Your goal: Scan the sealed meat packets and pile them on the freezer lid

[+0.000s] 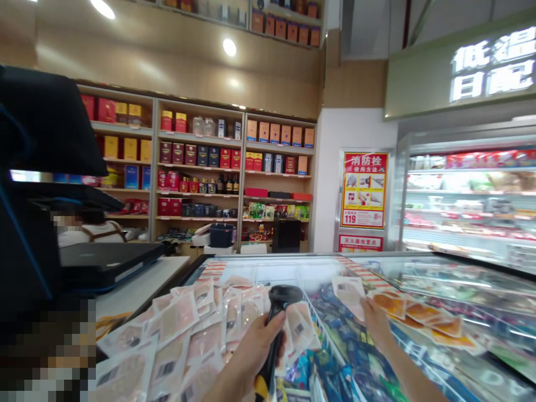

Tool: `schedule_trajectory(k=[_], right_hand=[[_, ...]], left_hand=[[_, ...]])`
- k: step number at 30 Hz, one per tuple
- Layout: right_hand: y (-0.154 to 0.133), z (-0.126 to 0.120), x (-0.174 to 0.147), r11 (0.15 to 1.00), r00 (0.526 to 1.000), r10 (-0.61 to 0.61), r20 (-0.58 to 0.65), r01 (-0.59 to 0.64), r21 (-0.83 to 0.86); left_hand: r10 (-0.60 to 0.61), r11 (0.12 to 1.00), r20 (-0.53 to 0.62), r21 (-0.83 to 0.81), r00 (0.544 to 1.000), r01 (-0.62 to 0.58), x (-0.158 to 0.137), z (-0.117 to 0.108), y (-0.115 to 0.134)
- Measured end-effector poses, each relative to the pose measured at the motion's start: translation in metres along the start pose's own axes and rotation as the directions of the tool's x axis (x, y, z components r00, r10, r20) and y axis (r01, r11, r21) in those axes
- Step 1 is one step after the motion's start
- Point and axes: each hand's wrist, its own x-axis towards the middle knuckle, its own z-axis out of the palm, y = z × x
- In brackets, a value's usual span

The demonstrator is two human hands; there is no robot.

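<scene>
My left hand (264, 341) is wrapped round the handle of a black and yellow barcode scanner (280, 304), its head pointing away from me. My right hand (374, 317) grips the lower edge of a clear packet of pale pink sliced meat (349, 291), held over the freezer. Many similar meat packets (176, 318) with barcode labels lie in a heap on the left, on the freezer's glass top. Beside the scanner, another packet (300, 326) leans at the heap's right edge. Several orange packets (422, 312) lie in a row to the right of my right hand.
Beneath the glass, the chest freezer (335, 335) holds blue and green packages. A dark checkout machine (104, 262) stands on a counter at the left, with a person (96, 230) behind it. Shelves of boxed goods (201, 153) line the back wall. A lit refrigerated display (473, 195) stands at the right.
</scene>
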Motion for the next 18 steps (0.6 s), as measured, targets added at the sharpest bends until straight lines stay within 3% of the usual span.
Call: schedule_trajectory(k=[3,7,13,18], right_hand=[[-0.011,0.009,-0.023,0.922,0.973,0.195,0.119,-0.224,0.315],[-0.014,0.009,-0.028,0.826,0.954,0.249,0.166,-0.299,0.478],[-0.015,0.002,-0.022,0.72,0.931,0.284,0.23,-0.366,0.589],[-0.014,0.004,-0.023,0.735,0.928,0.249,0.277,-0.367,0.57]], left_hand=[[-0.016,1.0,0.087,0.003,0.996,0.016,-0.003,0.007,-0.001],[-0.034,0.998,0.164,0.052,0.986,0.025,-0.002,0.019,-0.004],[-0.029,0.998,0.196,0.056,0.98,0.018,0.009,0.03,-0.005],[-0.047,0.998,0.141,0.043,0.989,0.042,0.008,0.028,-0.004]])
